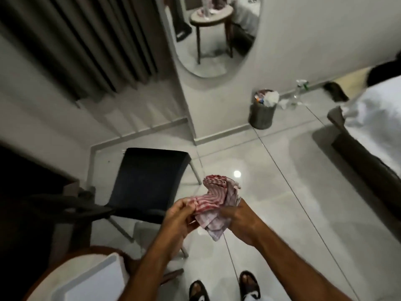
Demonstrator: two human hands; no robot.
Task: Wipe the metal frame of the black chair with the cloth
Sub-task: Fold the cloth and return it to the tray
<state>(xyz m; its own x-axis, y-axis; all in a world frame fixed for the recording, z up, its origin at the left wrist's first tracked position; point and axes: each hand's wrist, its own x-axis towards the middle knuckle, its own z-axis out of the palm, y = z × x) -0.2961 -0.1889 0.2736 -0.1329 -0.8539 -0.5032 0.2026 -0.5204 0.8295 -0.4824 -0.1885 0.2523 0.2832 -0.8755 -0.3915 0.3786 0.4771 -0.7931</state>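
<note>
Where both hands meet above the tiled floor (293, 192), a red-and-white striped cloth (217, 203) is bunched between them, its upper folds rising above the fingers and a pale corner hanging below.
Left hand (180, 218): fingers curled, pinching the cloth's left edge.
Right hand (240, 220): closed around the cloth's right side, thumb across the fabric.
Black chair (147, 181): just beyond and left of the left hand, standing on the floor, apart from the cloth; dark seat facing up.
Metal frame (195, 170): pale legs showing at the seat's far right corner and beneath its near edge, below the left forearm.
Sandalled feet (223, 287): directly below the hands.
Round tabletop (71, 274): below-left of the left forearm, bearing a white flat item whose nature cannot be told.
Waste bin (261, 114): well beyond the right hand, against the wall, filled with litter.
Clear bottle (297, 94): just right of the bin.
Bed (373, 131): far right of the right hand, white sheets.
Oval mirror (212, 35): on the wall, far above the hands.
Curtain (76, 40): far upper left.
</note>
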